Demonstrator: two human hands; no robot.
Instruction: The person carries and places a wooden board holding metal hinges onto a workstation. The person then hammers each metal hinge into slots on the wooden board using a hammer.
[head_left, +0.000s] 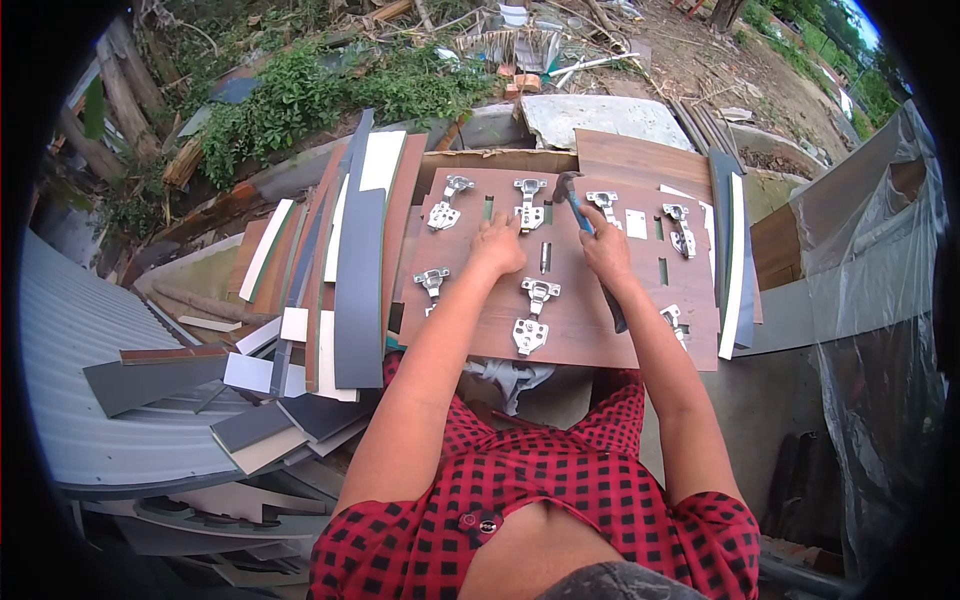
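Note:
On the brown wood-grain board [470, 300] in front of me lie several metal cabinet hinges. My left hand [498, 246] rests on the board with its fingers bent against the lower end of the top-middle cabinet hinge [530, 195]; the fingertips are partly hidden. In my right hand [605, 252] is a hammer [572, 190], gripped by its handle, head raised just right of that hinge. Below, another hinge [535, 315] lies near the board's front edge. A small metal cylinder [545, 258] sits between the two hands, beside a slot in the board.
Upright and leaning board strips [360, 270] flank the board on the left. A white-edged strip [735, 265] stands on the right, near clear plastic sheeting [870, 330]. Offcuts [260, 435] pile up at lower left on corrugated metal [120, 370]. Plants and debris lie beyond.

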